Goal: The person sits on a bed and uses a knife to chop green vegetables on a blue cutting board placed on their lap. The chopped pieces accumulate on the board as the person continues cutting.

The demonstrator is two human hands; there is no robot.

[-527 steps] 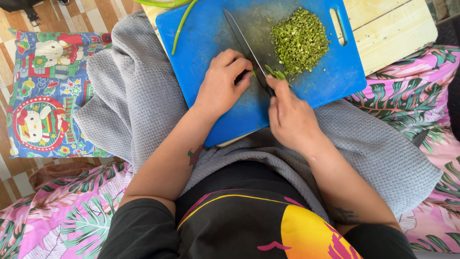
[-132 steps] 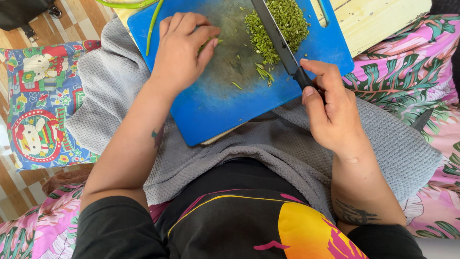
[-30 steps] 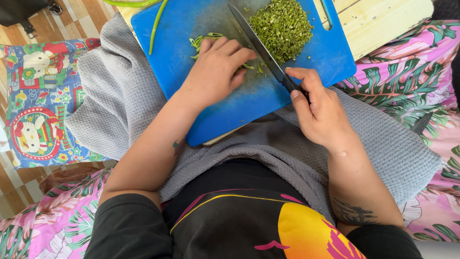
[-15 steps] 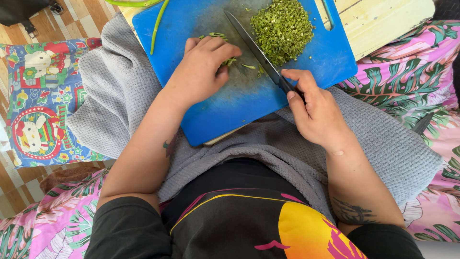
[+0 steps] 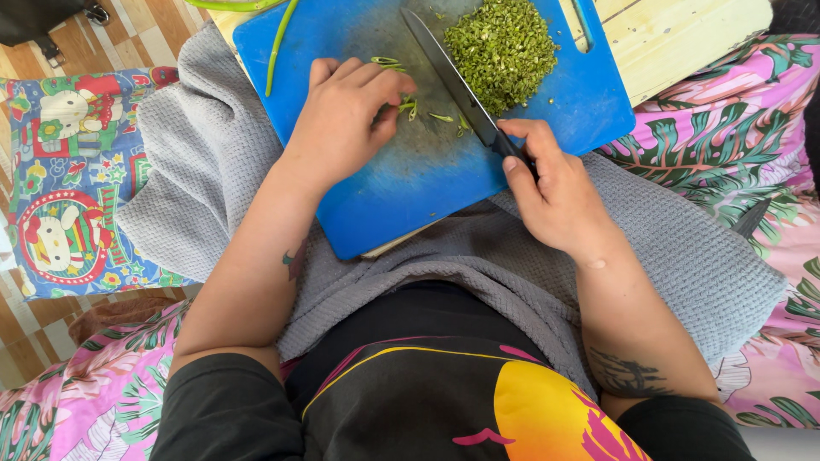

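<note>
Gripping a knife, the right hand has been drawn back on the board, while a few green stalks are apparently pinched under the left hand, for another cut.

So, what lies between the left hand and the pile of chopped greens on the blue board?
In the head view, the knife blade crosses between left hand and pile of chopped greens, with a few loose green pieces.

one head-worn view, looking steeply down

it sits close above the lap, facing forward over the blue cutting board and both forearms; no second view.
</note>
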